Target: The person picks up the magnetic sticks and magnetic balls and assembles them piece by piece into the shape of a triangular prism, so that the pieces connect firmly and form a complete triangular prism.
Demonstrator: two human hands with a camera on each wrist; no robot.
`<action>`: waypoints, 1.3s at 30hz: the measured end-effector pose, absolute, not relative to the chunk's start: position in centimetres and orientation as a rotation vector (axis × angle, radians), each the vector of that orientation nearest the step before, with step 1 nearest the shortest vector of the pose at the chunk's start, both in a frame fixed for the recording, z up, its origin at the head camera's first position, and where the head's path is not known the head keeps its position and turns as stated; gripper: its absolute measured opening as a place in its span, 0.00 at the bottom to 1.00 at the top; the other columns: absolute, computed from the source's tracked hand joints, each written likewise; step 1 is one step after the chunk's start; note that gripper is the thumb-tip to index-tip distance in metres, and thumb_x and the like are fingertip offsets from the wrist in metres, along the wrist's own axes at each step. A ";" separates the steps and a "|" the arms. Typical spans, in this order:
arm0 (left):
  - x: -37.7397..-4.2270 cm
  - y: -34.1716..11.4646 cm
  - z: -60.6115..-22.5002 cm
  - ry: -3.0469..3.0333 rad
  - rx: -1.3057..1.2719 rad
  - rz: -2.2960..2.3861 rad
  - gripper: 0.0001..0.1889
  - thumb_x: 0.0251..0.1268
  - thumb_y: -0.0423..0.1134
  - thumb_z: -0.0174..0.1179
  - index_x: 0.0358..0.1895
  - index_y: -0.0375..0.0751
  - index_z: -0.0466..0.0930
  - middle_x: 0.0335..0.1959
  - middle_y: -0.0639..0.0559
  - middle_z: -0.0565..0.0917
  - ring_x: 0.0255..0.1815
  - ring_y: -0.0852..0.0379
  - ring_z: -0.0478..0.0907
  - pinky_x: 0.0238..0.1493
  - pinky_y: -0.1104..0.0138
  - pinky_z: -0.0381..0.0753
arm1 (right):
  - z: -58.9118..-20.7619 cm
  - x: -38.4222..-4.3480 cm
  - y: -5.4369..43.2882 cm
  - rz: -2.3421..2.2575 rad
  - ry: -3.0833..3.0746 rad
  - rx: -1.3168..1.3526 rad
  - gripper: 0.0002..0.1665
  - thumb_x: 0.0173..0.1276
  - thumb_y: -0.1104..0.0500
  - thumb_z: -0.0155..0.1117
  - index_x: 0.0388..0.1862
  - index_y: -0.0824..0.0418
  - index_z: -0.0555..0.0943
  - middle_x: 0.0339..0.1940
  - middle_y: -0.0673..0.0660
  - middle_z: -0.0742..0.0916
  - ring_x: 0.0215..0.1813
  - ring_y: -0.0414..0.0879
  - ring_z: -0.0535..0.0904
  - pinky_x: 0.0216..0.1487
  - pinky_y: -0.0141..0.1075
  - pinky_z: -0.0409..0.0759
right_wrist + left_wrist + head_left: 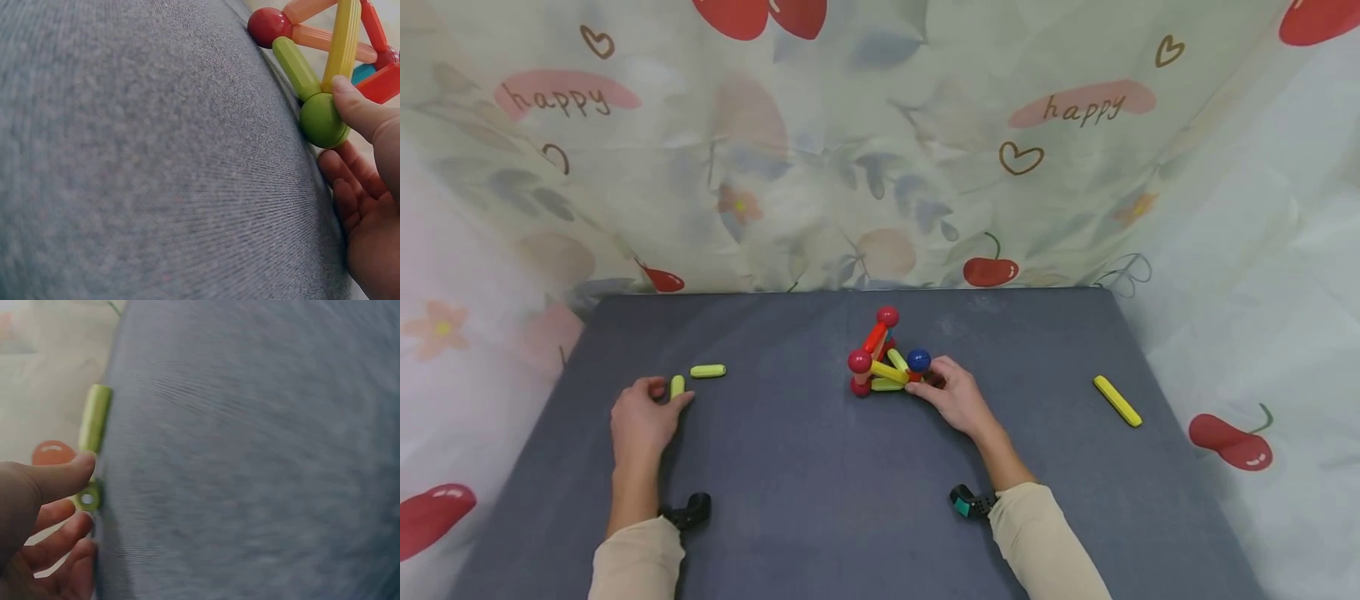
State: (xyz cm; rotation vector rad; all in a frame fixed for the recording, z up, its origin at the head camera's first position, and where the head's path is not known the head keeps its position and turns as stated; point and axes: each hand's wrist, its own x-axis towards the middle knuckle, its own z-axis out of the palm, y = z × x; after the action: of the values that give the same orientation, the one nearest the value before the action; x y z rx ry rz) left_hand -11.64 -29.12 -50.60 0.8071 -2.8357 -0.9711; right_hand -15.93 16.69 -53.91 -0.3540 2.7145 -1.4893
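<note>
Between the thumb and index finger of my left hand (643,421), a short light-green magnetic rod (677,386) is pinched. Its round end shows in the left wrist view. A second light-green rod (707,371) lies just beyond. My right hand (958,400) holds the near right corner of a ball-and-rod structure (889,373) at the table's far middle. In the right wrist view the thumb touches the lower end of a yellow rod (342,47) beside a green ball (322,119), fingers below the ball. A blue ball (918,360) and red balls (860,361) form other corners.
A yellow rod (1117,401) lies alone at the right of the dark grey cloth-covered table (835,500). Printed curtains (850,167) hang behind the table and at both sides. A black band is on each wrist.
</note>
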 end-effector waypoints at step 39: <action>-15.2 -6.0 -45.4 -2.626 -0.608 -0.889 0.12 0.58 0.42 0.75 0.46 0.52 0.90 0.43 0.55 0.87 0.55 0.49 0.70 0.56 0.49 0.68 | -54.5 -16.1 16.8 -1.516 2.722 -0.375 0.13 0.66 0.50 0.74 0.44 0.55 0.87 0.44 0.54 0.85 0.41 0.42 0.80 0.45 0.33 0.79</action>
State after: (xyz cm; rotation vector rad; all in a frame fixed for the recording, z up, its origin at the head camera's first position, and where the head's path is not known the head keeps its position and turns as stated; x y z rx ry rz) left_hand -15.21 -5.97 -45.39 -0.6079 -2.6258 -0.8890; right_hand -16.05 16.77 -54.54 -0.3753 2.7224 -1.5158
